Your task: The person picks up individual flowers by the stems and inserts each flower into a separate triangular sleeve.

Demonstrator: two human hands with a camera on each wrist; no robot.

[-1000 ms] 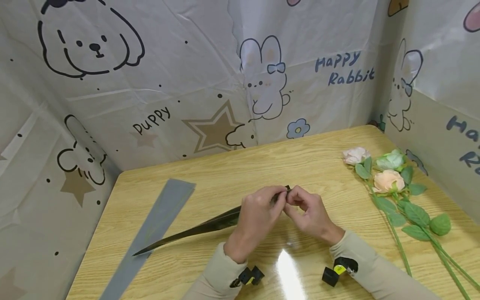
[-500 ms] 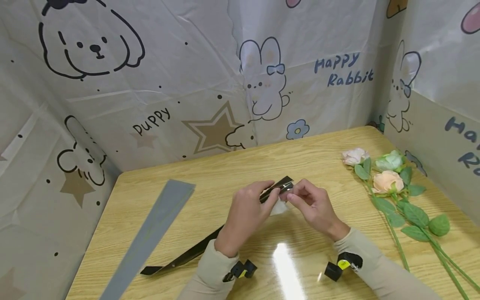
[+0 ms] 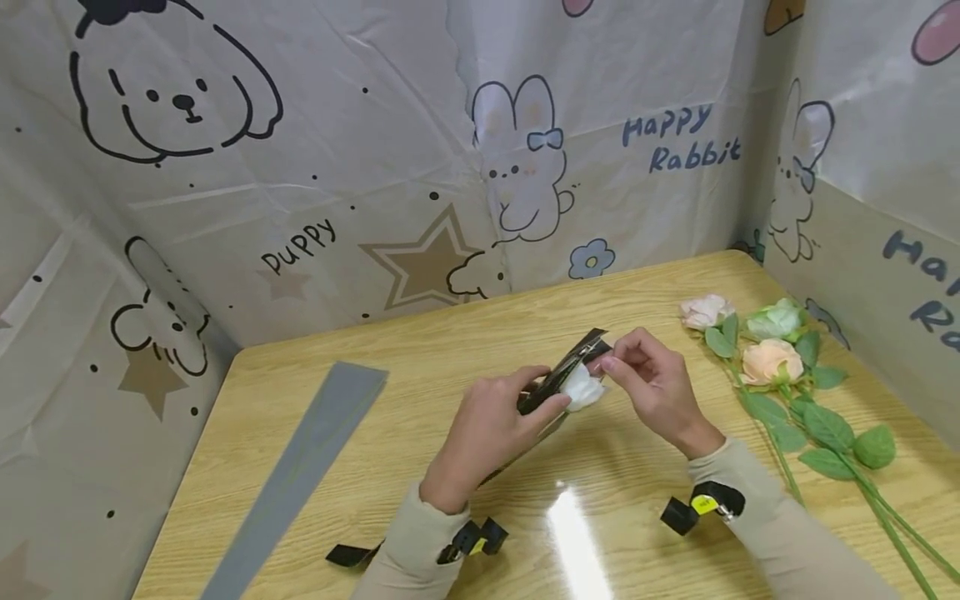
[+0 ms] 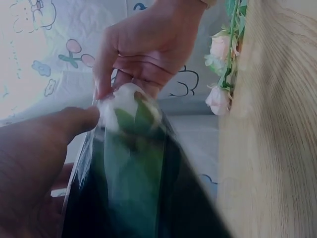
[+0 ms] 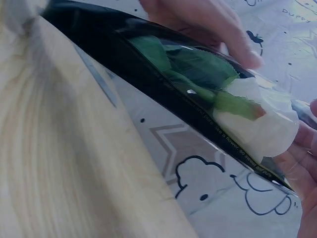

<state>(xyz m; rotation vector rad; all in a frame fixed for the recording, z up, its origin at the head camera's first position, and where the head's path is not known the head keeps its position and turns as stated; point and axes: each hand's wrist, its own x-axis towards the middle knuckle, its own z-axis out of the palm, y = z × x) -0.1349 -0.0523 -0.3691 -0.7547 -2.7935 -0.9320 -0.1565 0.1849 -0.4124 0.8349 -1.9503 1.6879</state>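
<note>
A white rose (image 3: 582,388) with green leaves (image 5: 198,69) lies inside a narrow black flower sleeve (image 3: 553,379) with a clear front. My left hand (image 3: 491,433) holds the sleeve just below the bloom, its thumb along the near side. At the sleeve's mouth, my right hand (image 3: 660,390) pinches the edge beside the petals. In the left wrist view, the white bloom (image 4: 130,106) sits at the mouth, between the left thumb and the right fingers. The sleeve's pointed tail (image 3: 351,554) emerges beyond the left forearm, which hides its middle part.
A flat grey flower sleeve (image 3: 300,475) lies on the left of the wooden table (image 3: 420,367). On the right lie a pink rose (image 3: 707,312), a pale green rose (image 3: 775,320) and a peach rose (image 3: 772,362), with long stems. Printed curtains (image 3: 405,100) stand around the table.
The black sleeve has turned so its mouth points farther up and right, and the white rose has come into view. My right hand has moved right and away from the left.
</note>
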